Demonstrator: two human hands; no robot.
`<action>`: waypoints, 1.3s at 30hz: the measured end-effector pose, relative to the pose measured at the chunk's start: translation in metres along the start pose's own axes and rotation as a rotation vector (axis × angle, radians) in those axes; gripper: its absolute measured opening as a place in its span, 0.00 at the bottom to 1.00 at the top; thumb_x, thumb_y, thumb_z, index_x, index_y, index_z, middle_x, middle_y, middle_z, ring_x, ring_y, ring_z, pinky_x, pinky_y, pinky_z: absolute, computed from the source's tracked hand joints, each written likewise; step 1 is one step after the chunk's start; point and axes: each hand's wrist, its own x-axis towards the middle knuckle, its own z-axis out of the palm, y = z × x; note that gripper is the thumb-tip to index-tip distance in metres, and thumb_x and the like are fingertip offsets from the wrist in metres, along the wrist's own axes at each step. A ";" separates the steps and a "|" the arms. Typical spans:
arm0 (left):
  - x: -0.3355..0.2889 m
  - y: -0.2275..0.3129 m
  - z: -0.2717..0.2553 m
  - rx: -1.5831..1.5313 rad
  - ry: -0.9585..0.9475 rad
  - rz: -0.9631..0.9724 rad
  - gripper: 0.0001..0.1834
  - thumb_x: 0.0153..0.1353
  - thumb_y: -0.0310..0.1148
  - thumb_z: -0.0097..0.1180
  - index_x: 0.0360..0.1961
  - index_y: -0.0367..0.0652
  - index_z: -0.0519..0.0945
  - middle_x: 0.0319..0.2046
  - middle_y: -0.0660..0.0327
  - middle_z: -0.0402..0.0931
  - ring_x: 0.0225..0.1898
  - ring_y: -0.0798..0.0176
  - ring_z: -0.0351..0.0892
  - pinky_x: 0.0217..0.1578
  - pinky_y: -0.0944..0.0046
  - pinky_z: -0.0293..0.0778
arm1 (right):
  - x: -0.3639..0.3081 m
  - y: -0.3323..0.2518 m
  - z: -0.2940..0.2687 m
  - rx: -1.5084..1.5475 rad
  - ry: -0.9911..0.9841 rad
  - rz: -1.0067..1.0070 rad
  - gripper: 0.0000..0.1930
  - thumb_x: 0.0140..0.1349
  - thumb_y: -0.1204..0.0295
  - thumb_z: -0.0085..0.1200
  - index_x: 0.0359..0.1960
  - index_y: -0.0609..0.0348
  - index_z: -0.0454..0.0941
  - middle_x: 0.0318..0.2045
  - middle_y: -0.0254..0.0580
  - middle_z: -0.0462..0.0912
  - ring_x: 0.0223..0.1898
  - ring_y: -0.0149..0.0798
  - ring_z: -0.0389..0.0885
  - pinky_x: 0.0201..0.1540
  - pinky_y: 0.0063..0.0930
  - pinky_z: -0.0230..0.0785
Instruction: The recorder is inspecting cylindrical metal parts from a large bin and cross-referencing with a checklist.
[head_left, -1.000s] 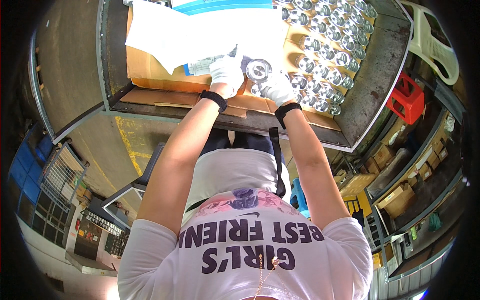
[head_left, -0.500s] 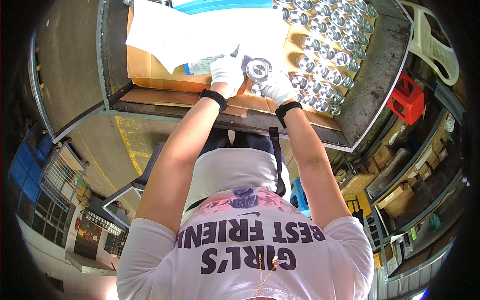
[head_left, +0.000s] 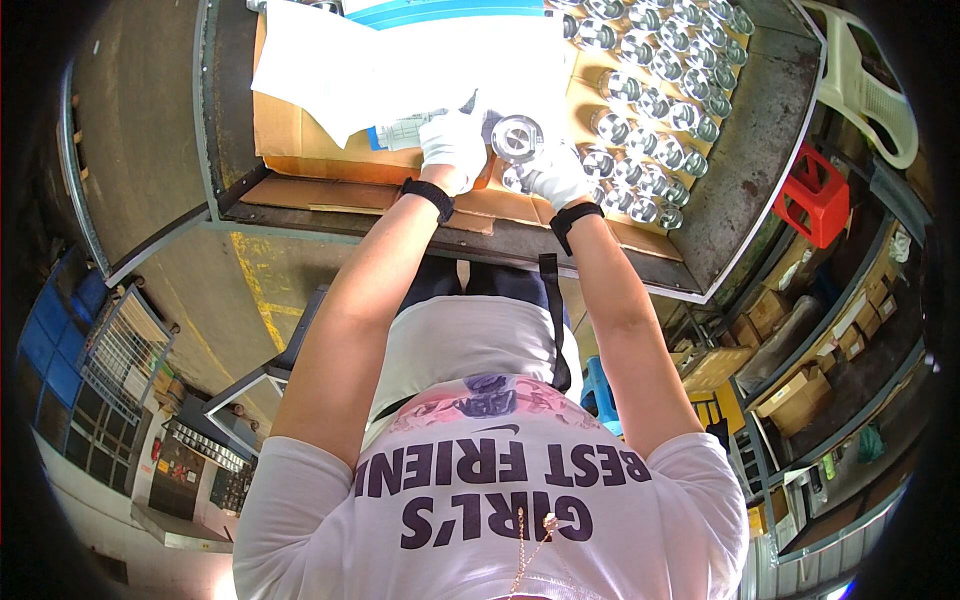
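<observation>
My left hand [head_left: 455, 143], in a white glove, is closed by a small dark grey piece [head_left: 489, 124] that pokes out past its fingers; I cannot make out its kind. Beside that hand lies a printed grey-white packet or sheet [head_left: 402, 132] with a blue edge. In my right hand [head_left: 560, 178], gloved too, is a shiny round metal part [head_left: 517, 139], its ringed face turned up. Glare washes out the white sheet [head_left: 440, 65] beyond both hands. Many similar metal parts [head_left: 655, 103] stand in rows on cardboard to the right.
A dark metal table rim [head_left: 765, 130] surrounds the cardboard [head_left: 285, 130]. Off to the right are a red stool [head_left: 815, 197], a pale plastic chair [head_left: 865, 85] and shelves with boxes [head_left: 795, 400]. A blue stool [head_left: 600, 405] stands near my right side.
</observation>
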 end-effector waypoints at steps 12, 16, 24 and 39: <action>-0.001 0.000 0.003 0.009 0.001 0.006 0.40 0.61 0.29 0.51 0.77 0.51 0.59 0.48 0.43 0.81 0.49 0.43 0.83 0.46 0.46 0.78 | -0.004 0.003 0.002 -0.019 -0.024 -0.011 0.14 0.59 0.56 0.58 0.37 0.52 0.86 0.34 0.44 0.88 0.37 0.49 0.85 0.45 0.40 0.77; 0.000 0.000 0.002 -0.013 -0.021 0.001 0.41 0.61 0.29 0.51 0.77 0.51 0.59 0.49 0.42 0.81 0.49 0.43 0.82 0.47 0.46 0.78 | -0.003 0.004 0.004 -0.032 -0.047 -0.005 0.15 0.58 0.56 0.59 0.38 0.52 0.86 0.34 0.44 0.88 0.37 0.48 0.86 0.44 0.39 0.77; -0.004 0.003 -0.004 -0.012 -0.007 -0.015 0.41 0.60 0.28 0.52 0.77 0.51 0.59 0.50 0.41 0.80 0.50 0.43 0.82 0.47 0.47 0.78 | -0.003 0.004 0.003 -0.010 -0.075 0.028 0.15 0.57 0.58 0.61 0.39 0.53 0.86 0.34 0.43 0.88 0.37 0.47 0.86 0.43 0.37 0.78; -0.004 0.002 -0.001 -0.008 0.002 -0.008 0.42 0.59 0.28 0.53 0.77 0.51 0.59 0.52 0.39 0.78 0.49 0.44 0.83 0.47 0.48 0.78 | -0.003 0.012 0.009 -0.049 -0.003 -0.084 0.14 0.59 0.56 0.58 0.36 0.51 0.86 0.33 0.43 0.88 0.36 0.48 0.85 0.43 0.38 0.77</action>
